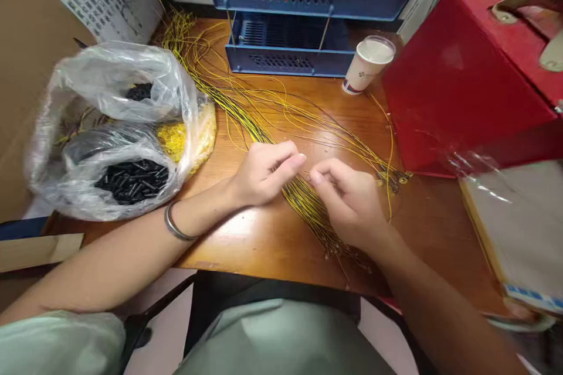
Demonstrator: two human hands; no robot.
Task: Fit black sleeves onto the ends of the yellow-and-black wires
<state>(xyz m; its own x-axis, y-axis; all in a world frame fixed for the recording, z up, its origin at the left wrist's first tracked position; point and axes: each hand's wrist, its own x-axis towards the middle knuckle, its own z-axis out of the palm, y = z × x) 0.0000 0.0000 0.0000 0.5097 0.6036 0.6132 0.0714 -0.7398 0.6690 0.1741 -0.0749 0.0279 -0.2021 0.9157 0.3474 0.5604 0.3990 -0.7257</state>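
My left hand (270, 174) is closed in a pinch over a bundle of yellow and black wires (303, 196) on the table. Whatever lies between its thumb and forefinger is too small to make out. Just to the right, my right hand (345, 196) is also closed, thumb against forefinger, with the thin end of a wire showing at its fingertips. The bundle runs diagonally beneath both hands, from the back left toward the front edge. A thinner group of wires (343, 132) spreads to the right and ends in small ring-like tips (402, 177).
Clear plastic bags (116, 58) at the left hold small black tube-like pieces (134, 180) and yellow pieces (172, 139). A blue rack (290, 61) stands at the back. Beside it are a paper cup (369, 64) and a red box (444, 82) on the wooden table (229, 240).
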